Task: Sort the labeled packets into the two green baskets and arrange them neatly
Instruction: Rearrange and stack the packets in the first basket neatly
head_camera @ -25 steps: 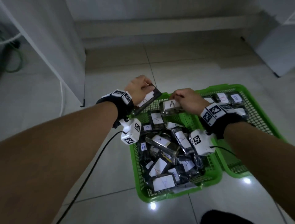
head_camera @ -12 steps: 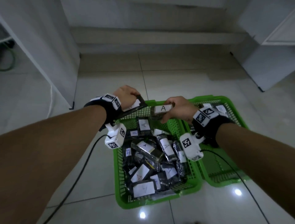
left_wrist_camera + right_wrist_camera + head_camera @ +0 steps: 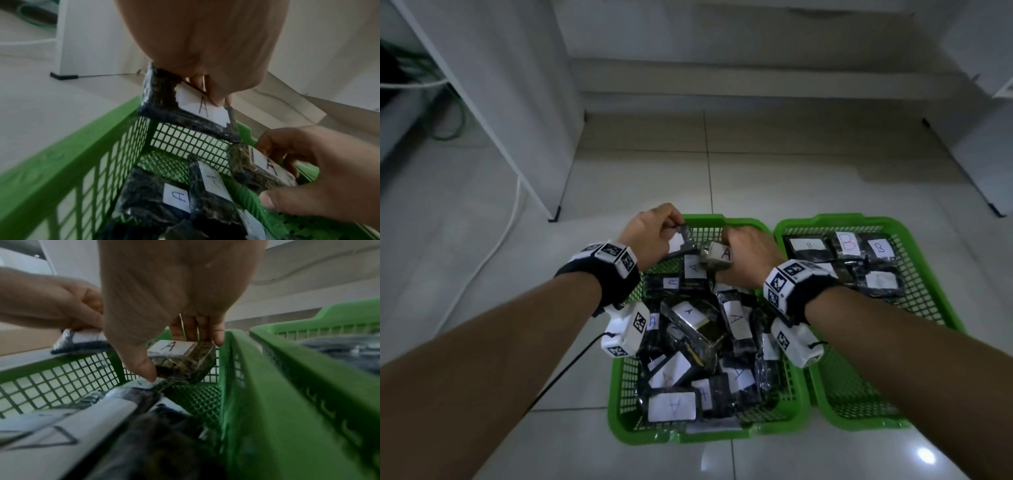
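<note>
Two green baskets sit side by side on the floor. The left basket (image 3: 619, 394) holds a loose heap of dark packets labelled A (image 3: 671, 406). The right basket (image 3: 941, 308) has packets labelled B (image 3: 880, 248) laid in rows at its far end. My left hand (image 3: 650, 233) pinches one A packet (image 3: 191, 112) above the left basket's far left corner. My right hand (image 3: 743, 257) grips another A packet (image 3: 180, 356) just above the far end of the same basket, near the right wall.
A white cabinet panel (image 3: 524, 102) stands at the left with a black foot near the basket. A black cable (image 3: 558, 380) trails over the tiled floor to the left of the baskets. A wall step runs behind them.
Both hands have lowered their A packets towards the far end of the left basket. The view has pulled back, so the baskets sit lower in the frame.
</note>
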